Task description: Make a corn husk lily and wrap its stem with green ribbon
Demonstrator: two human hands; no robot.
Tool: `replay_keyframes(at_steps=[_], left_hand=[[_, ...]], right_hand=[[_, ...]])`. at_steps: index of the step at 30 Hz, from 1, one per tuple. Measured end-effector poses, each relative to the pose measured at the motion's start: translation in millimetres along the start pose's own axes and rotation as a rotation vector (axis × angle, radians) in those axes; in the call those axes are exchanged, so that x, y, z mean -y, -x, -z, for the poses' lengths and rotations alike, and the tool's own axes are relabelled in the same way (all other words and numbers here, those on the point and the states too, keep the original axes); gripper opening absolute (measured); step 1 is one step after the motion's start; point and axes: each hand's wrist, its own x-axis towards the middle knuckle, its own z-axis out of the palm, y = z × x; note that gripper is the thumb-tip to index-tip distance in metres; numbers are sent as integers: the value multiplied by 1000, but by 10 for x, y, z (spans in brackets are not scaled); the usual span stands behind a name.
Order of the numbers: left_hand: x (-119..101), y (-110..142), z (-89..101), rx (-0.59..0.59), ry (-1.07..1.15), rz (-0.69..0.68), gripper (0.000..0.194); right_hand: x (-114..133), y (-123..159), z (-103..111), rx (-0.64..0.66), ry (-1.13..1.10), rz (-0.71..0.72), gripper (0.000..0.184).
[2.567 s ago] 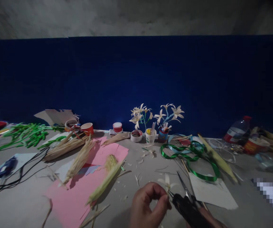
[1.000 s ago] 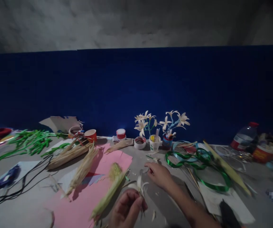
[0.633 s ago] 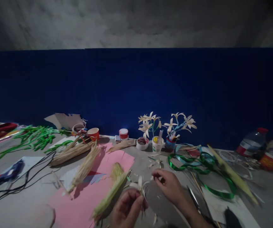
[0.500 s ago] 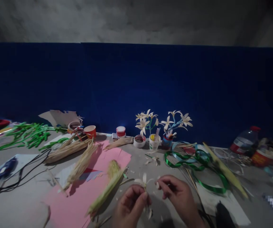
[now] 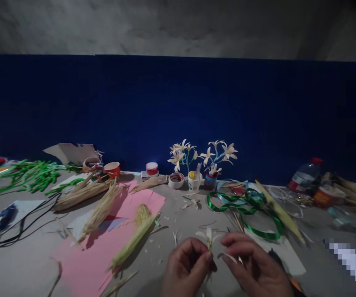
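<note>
My left hand [image 5: 187, 264] pinches the base of a small pale flower [image 5: 208, 236], whose narrow petals stand up above thumb and forefinger. Just to its right, my right hand [image 5: 255, 264] holds a thin curved whitish petal [image 5: 227, 257] between thumb and fingers, close to the flower but apart from it. Behind the hands a loose pale flower [image 5: 193, 201] lies on the grey table [image 5: 178, 222]. Finished-looking white flowers on blue-green stems [image 5: 180, 154] stand in a white cup [image 5: 194, 182], with similar ones [image 5: 222, 152] in a blue-red cup [image 5: 210, 181].
Left lie pink paper [image 5: 81, 264], corn husks [image 5: 102, 210], a greenish husk [image 5: 131, 243], green pipe cleaners [image 5: 38, 175] and a blue glue gun [image 5: 0, 220] with black cords. Right are green ribbon [image 5: 267, 234], a long yellowish husk [image 5: 281, 212] and a plastic bottle [image 5: 304, 177]. A blue panel [image 5: 178, 103] stands behind.
The view has shifted slightly, so the table things appear further left. Both hands have moved right, still close together. The curved petal in my right hand now shows more clearly.
</note>
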Motion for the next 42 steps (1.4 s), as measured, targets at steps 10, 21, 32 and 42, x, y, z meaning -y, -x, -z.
replay_keyframes(at_steps=[10,21,32,42], left_hand=[[-55,59,-50,14,32,36,40],[-67,76,-42,34,83,34,38],[-69,70,-28,46,116,54,40],[-116,109,-37,57,144,38,40]], right_hand=[[-68,-109,73,103,384,270,7],[-97,-89,54,107,476,356,7],[-191,-51,13,57,459,512,32],[-233,132,-101,-28,42,300,8]])
